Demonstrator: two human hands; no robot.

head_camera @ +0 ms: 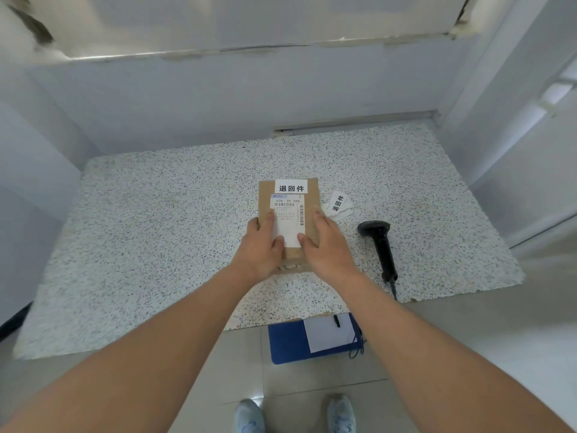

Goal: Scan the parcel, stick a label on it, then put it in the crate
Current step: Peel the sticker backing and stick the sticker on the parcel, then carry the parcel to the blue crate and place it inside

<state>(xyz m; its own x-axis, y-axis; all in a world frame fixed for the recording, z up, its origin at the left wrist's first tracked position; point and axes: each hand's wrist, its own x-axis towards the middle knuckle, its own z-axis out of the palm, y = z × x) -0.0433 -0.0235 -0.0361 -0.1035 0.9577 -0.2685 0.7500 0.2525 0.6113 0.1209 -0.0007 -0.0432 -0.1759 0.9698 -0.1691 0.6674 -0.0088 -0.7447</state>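
Observation:
A brown cardboard parcel lies flat on the speckled counter. It carries a white shipping label with barcodes and, at its far end, a white sticker with black characters. My left hand clasps the parcel's left near edge and my right hand clasps its right near edge, thumbs resting on the shipping label. The black handheld scanner lies on the counter to the right of my right hand. No crate shows in this view.
Loose white stickers with the same characters lie right of the parcel. A blue folder with a white sheet and a clip sits below the counter's front edge. White walls enclose the counter on three sides. My shoes stand on grey floor tiles.

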